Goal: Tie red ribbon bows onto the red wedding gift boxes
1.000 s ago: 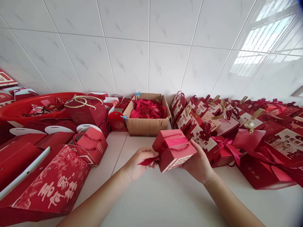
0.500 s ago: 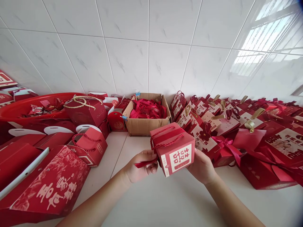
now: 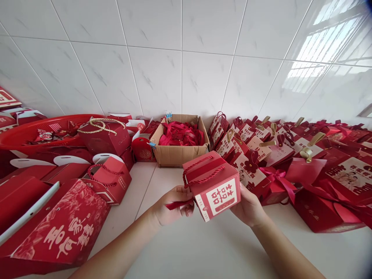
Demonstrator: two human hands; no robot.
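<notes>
A red gift box (image 3: 212,176) with twisted red cord handles and a cream panel bearing red characters is held between my hands, tilted, above the white surface. My left hand (image 3: 174,203) is closed at its left side, gripping a dark red ribbon (image 3: 178,205) whose loose end points left. A flat red band also runs across the top of the box, between the cords. On the right side of the box rests my right hand (image 3: 248,205), its fingers mostly hidden behind the box.
Behind the held box stands a cardboard carton (image 3: 181,155) full of red ribbons. Red boxes (image 3: 65,228) and a red plastic basin (image 3: 17,141) crowd the left. Many decorated gift boxes (image 3: 250,170) fill the right. A tiled wall (image 3: 209,77) closes off the back.
The held gift box has tipped and turned slightly, its printed front shifting a little lower. Both hands stay almost in place, and the ribbon end at the left looks shorter.
</notes>
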